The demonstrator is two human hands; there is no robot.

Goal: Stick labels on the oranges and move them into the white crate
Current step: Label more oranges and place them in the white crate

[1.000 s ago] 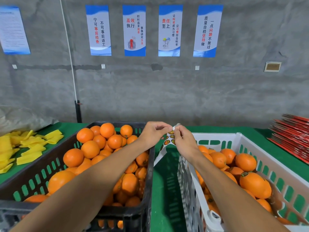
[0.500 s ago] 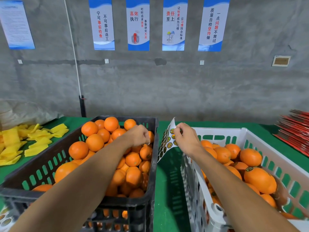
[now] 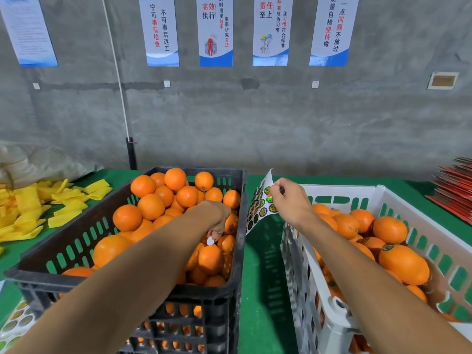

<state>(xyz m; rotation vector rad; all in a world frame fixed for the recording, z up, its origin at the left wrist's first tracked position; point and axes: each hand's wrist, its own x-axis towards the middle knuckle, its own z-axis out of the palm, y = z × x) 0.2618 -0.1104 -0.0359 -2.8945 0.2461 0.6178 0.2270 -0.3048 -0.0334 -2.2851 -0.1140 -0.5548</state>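
The left hand point(image 3: 218, 221) pinched 1 label point(image 3: 210, 240) in its fingers above the oranges point(image 3: 163, 210) in the black crate point(image 3: 237, 251). The right hand point(image 3: 291, 203) pinched the sticker sheet point(image 3: 258, 208) beside the white crate point(image 3: 378, 198).

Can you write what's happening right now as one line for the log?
step: labelling | left hand: pinches peeled label over oranges in black crate | right hand: holds label sheet | white crate: part filled
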